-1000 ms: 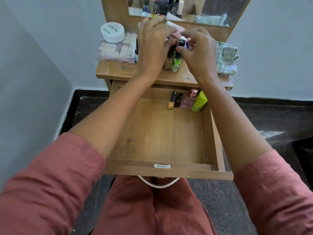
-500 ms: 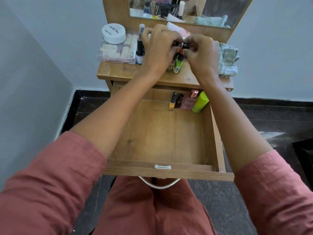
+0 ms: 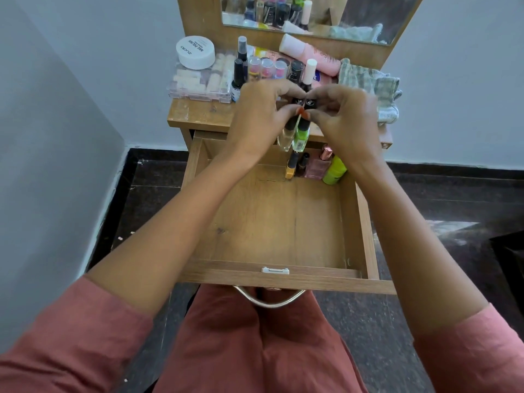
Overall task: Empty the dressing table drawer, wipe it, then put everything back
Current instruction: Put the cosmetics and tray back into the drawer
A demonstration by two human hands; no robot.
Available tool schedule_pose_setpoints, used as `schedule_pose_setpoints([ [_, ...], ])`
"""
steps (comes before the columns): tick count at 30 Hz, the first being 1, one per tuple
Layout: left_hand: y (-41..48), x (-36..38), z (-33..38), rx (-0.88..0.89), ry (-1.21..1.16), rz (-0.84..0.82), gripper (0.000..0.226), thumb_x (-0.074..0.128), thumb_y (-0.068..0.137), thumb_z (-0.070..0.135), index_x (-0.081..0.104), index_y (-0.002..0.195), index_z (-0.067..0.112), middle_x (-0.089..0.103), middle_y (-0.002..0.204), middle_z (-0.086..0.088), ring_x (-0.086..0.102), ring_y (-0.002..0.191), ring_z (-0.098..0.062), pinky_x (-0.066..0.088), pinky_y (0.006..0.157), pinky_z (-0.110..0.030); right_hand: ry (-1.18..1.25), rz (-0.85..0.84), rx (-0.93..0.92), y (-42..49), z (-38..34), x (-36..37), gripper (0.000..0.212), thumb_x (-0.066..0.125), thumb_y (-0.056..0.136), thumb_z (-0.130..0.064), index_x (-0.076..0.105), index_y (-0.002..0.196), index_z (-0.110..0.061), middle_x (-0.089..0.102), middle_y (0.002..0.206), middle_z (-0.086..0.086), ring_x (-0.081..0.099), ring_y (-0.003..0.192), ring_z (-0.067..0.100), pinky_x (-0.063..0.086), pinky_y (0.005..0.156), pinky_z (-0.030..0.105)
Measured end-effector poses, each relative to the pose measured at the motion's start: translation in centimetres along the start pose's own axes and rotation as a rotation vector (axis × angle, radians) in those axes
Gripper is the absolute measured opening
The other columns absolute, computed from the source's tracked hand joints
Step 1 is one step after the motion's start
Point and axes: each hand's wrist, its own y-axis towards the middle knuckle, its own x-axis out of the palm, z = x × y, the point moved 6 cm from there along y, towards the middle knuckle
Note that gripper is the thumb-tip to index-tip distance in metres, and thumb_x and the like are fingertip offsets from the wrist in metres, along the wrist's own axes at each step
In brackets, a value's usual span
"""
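Note:
The wooden drawer is pulled out wide, its floor mostly bare. At its back right corner stand a yellow polish bottle, a dark bottle, a pink perfume bottle and a lime-green bottle. My left hand and my right hand meet above the drawer's back edge. Together they pinch the black caps of two small polish bottles, a clear one on the left and a green one on the right, which hang in the air.
On the dressing table top stand a clear plastic box with a white jar on it, a dark spray bottle, several small cosmetics, a pink tube and a checked cloth. A mirror rises behind. Dark floor surrounds the table.
Both hands have lifted the two polish bottles off the table top and carried them toward me, over the drawer's back edge. The cosmetics behind them have come into view.

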Motion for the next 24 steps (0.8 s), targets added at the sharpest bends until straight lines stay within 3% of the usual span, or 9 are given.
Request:
schedule_pose_setpoints([
  [4, -1.9, -0.3, -1.6, -0.070, -0.015, -0.013, 0.023, 0.065, 0.082, 0.008, 0.067, 0.105, 0.006, 0.065, 0.099, 0.004, 0.062, 0.092, -0.005, 0.052, 0.084, -0.017, -0.013, -0.069, 0.024, -1.3, 0.5, 2.0, 0.023, 0.068, 0.078, -0.005, 0.069, 0.101, -0.006, 0.063, 0.084, -0.002, 0.055, 0.067, 0.003, 0.043, 0.066, 0.003],
  [6, -2.5, 0.1, -2.7, -0.109, -0.026, -0.024, 0.024, 0.064, 0.082, 0.006, 0.066, 0.106, 0.005, 0.067, 0.101, -0.002, 0.062, 0.093, -0.007, 0.052, 0.085, -0.018, -0.047, -0.098, 0.030, -1.9, 1.0, 3.0, 0.023, 0.067, 0.078, -0.004, 0.069, 0.101, -0.005, 0.065, 0.087, 0.002, 0.057, 0.075, 0.009, 0.044, 0.069, 0.011],
  [10, -3.8, 1.4, -4.8, -0.178, -0.014, -0.008, 0.026, 0.064, 0.082, 0.004, 0.066, 0.108, 0.005, 0.067, 0.101, 0.001, 0.059, 0.088, -0.003, 0.043, 0.078, -0.001, -0.084, -0.127, 0.033, -2.7, 2.6, 4.9, 0.023, 0.065, 0.078, -0.001, 0.069, 0.100, -0.003, 0.068, 0.095, 0.011, 0.059, 0.080, 0.013, 0.051, 0.078, 0.028],
  [14, -4.4, 2.8, -6.6, -0.194, 0.037, 0.009, 0.026, 0.064, 0.083, 0.006, 0.066, 0.109, 0.006, 0.069, 0.109, -0.006, 0.062, 0.099, -0.010, 0.040, 0.084, -0.007, -0.216, -0.107, -0.010, -3.2, 4.2, 6.1, 0.023, 0.067, 0.077, -0.009, 0.071, 0.099, -0.011, 0.071, 0.101, 0.006, 0.063, 0.092, 0.022, 0.046, 0.087, 0.034],
  [20, -4.4, 4.2, -7.8, -0.172, 0.060, 0.012, 0.026, 0.063, 0.083, 0.005, 0.066, 0.109, 0.005, 0.069, 0.108, -0.008, 0.058, 0.097, -0.005, 0.036, 0.081, 0.003, -0.307, -0.067, -0.060, -3.3, 4.6, 6.6, 0.023, 0.064, 0.079, -0.009, 0.070, 0.101, -0.010, 0.071, 0.102, 0.006, 0.058, 0.097, 0.026, 0.044, 0.079, 0.031],
  [24, -4.6, 4.7, -8.5, -0.174, 0.079, 0.010, 0.027, 0.063, 0.083, 0.005, 0.066, 0.110, 0.004, 0.069, 0.110, -0.009, 0.060, 0.102, -0.010, 0.035, 0.087, -0.004, -0.388, -0.037, -0.119, -3.5, 5.0, 7.0, 0.022, 0.066, 0.077, -0.009, 0.071, 0.098, -0.009, 0.072, 0.096, 0.006, 0.057, 0.085, 0.029, 0.045, 0.072, 0.034],
])
